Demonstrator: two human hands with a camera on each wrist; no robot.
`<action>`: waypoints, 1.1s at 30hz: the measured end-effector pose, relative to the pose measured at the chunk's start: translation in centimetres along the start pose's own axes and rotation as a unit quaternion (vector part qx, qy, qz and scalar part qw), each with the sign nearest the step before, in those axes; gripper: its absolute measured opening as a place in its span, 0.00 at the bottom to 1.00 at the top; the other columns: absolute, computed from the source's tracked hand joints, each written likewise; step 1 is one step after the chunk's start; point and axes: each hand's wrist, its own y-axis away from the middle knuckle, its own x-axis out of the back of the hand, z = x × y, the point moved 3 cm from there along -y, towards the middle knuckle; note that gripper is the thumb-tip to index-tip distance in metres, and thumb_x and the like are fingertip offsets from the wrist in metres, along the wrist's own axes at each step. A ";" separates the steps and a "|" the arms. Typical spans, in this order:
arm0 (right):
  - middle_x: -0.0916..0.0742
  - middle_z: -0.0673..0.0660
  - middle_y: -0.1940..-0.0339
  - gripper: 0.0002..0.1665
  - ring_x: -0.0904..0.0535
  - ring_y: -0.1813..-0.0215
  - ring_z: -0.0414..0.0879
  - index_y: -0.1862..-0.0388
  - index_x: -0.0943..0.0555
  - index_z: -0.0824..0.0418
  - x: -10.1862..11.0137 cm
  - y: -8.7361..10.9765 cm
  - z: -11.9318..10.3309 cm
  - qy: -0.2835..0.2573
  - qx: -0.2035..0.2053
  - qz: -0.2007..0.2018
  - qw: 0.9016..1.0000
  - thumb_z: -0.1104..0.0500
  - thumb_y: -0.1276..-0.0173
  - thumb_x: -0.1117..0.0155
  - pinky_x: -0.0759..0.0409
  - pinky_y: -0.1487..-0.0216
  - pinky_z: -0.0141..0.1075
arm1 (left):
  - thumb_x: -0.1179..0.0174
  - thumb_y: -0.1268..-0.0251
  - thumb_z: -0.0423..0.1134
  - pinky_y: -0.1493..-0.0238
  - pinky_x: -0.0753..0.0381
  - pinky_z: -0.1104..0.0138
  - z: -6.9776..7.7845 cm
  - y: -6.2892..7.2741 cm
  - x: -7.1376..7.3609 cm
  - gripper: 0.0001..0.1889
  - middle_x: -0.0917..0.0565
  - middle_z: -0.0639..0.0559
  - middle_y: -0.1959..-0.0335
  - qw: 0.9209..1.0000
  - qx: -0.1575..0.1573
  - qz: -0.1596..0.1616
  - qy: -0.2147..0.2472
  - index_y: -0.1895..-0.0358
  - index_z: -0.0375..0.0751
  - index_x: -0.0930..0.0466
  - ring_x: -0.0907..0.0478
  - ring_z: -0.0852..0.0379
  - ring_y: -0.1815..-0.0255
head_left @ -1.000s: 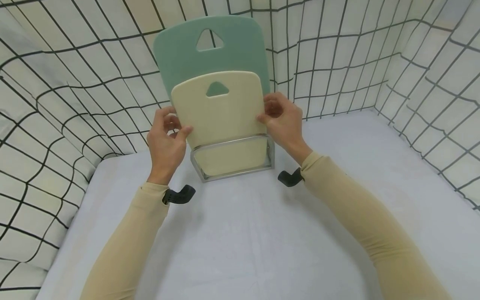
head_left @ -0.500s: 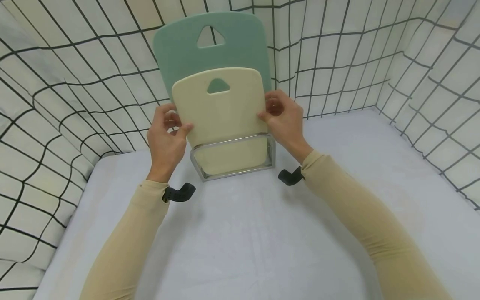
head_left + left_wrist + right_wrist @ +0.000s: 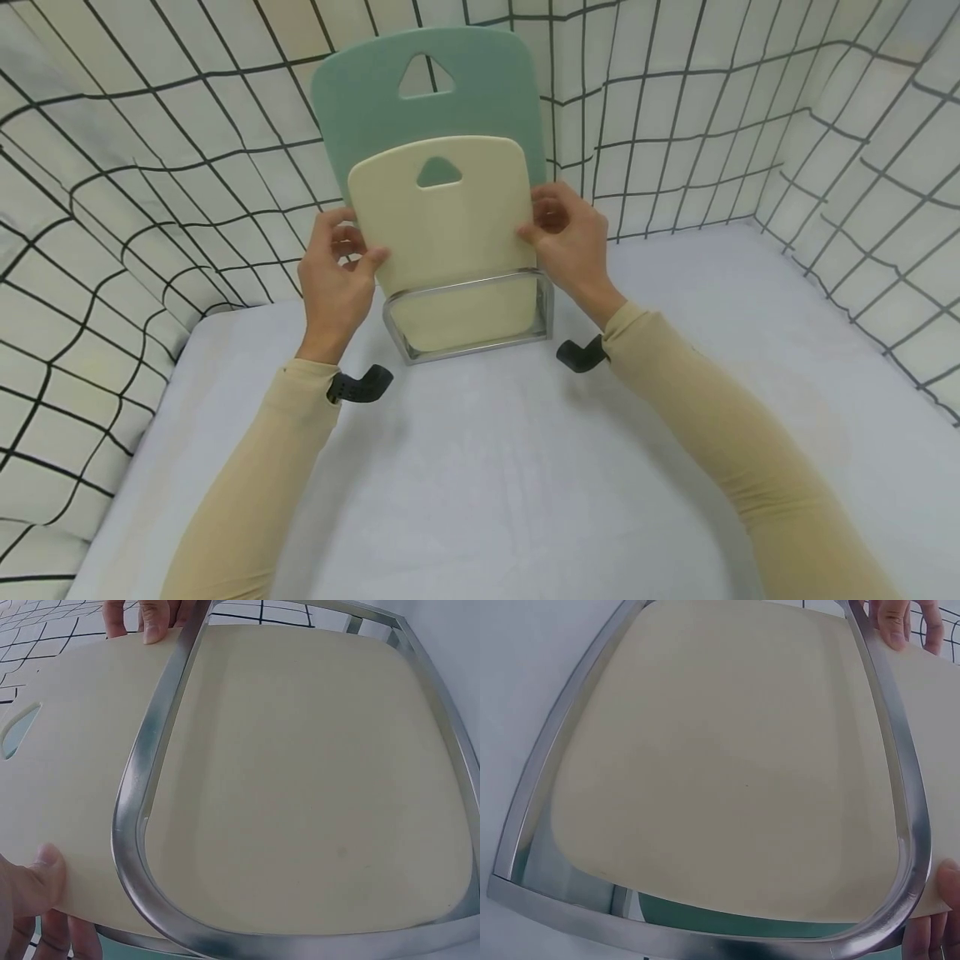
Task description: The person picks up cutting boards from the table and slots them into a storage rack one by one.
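A cream cutting board [image 3: 442,229] with a triangular handle hole stands upright in a silver metal rack [image 3: 472,282]. My left hand [image 3: 333,287] pinches its left edge, thumb on the front face. At the opposite edge my right hand [image 3: 573,246] pinches it the same way. Behind rises a larger green cutting board [image 3: 487,92], its lower part hidden by the cream one. In the left wrist view the cream board's lower end lies behind the rack's front loop [image 3: 135,817]. The right wrist view shows a strip of the green board [image 3: 727,919] below the cream one.
The rack rests on a white cloth-covered table [image 3: 480,483]. White sheets with a black grid pattern [image 3: 667,133] hang at the back and sides. A black wrist camera mount [image 3: 362,385] sits on the left wrist and another mount [image 3: 581,355] on the right.
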 end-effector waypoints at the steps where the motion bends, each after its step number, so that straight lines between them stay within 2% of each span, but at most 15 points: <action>1: 0.12 0.62 0.56 0.21 0.13 0.55 0.52 0.45 0.18 0.61 0.0 0.0 0.0 0.000 0.000 0.001 1.000 0.69 0.36 0.28 0.12 0.45 0.41 | 0.34 0.32 0.29 0.56 0.22 0.81 0.0 0.0 0.0 0.24 0.19 0.42 0.55 1.000 0.000 0.000 0.001 0.35 0.40 0.26 0.22 0.62 0.56; 6: 0.11 0.62 0.55 0.21 0.13 0.55 0.52 0.45 0.18 0.62 0.0 0.1 -0.1 0.001 0.003 0.003 1.000 0.69 0.37 0.28 0.12 0.47 0.40 | 0.33 0.33 0.29 0.56 0.22 0.83 -0.2 0.0 0.0 0.24 0.19 0.43 0.56 1.000 -0.007 0.004 0.004 0.35 0.40 0.26 0.22 0.64 0.56; 20: 0.11 0.63 0.56 0.20 0.14 0.55 0.52 0.45 0.18 0.62 0.1 0.2 -0.4 0.001 0.007 0.007 1.000 0.69 0.36 0.28 0.12 0.47 0.40 | 0.32 0.34 0.27 0.58 0.24 0.81 -0.1 0.0 0.1 0.23 0.18 0.39 0.57 1.000 -0.016 0.006 0.018 0.37 0.36 0.25 0.24 0.62 0.58; 33: 0.11 0.63 0.56 0.21 0.15 0.56 0.52 0.44 0.17 0.61 -0.1 0.1 -0.3 0.008 0.001 0.006 1.000 0.67 0.36 0.27 0.13 0.49 0.39 | 0.32 0.34 0.29 0.55 0.24 0.81 -0.4 -0.1 0.1 0.24 0.17 0.38 0.54 1.000 -0.009 0.005 0.017 0.36 0.38 0.25 0.23 0.63 0.56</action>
